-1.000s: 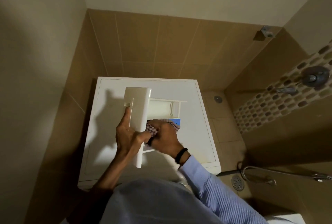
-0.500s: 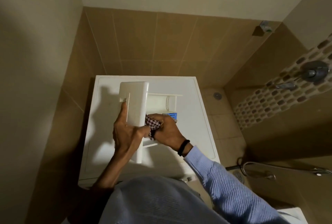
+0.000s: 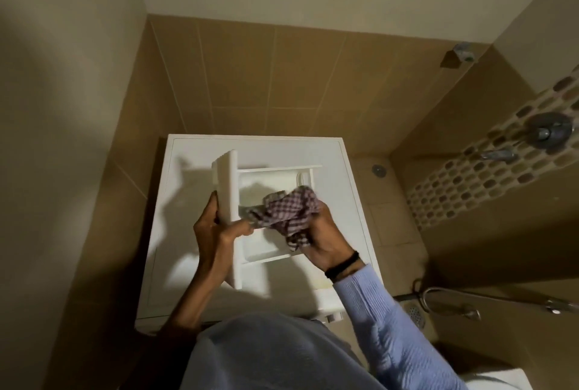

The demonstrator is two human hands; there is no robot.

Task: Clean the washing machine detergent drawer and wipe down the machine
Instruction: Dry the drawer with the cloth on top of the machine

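Left hand (image 3: 216, 233) grips drawer (image 3: 275, 179) — right hand (image 3: 326, 239) holds cloth (image 3: 289, 209).

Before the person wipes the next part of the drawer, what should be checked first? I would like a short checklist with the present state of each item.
1. The left hand grips the detergent drawer by its front panel: ok.
2. The right hand holds the checked cloth, bunched inside the drawer: ok.
3. The drawer is over the washing machine top, not over the floor: ok.
4. The compartments are free of residue: cannot tell; cloth and shadow cover them.
5. The cloth is damp enough: cannot tell.
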